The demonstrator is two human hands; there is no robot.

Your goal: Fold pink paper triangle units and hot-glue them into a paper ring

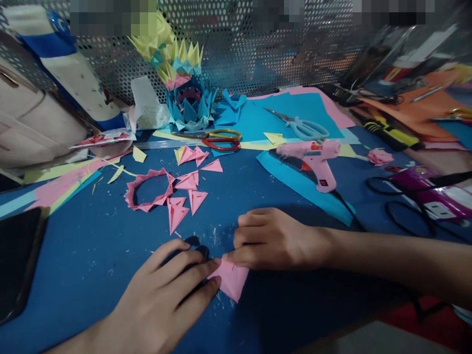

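Note:
A small folded piece of pink paper [233,280] lies on the blue tabletop, one point facing the near edge. My left hand [165,290] holds its left corner between thumb and fingertips, with the other fingers stretched forward. My right hand [275,238] is curled, its thumb tip pressing on the paper's upper edge. Beyond my hands are several folded pink paper triangles [178,213] and a ring of joined pink pieces [162,199]. The underside of the held paper is hidden.
A pink glue gun [319,160] rests right of centre over a blue paper strip [295,182]. Behind lie red-and-yellow scissors [223,140], light-blue scissors [308,127] and a paper model [191,105]. A phone [18,260] sits left; a purple power strip [435,194] with cables is right.

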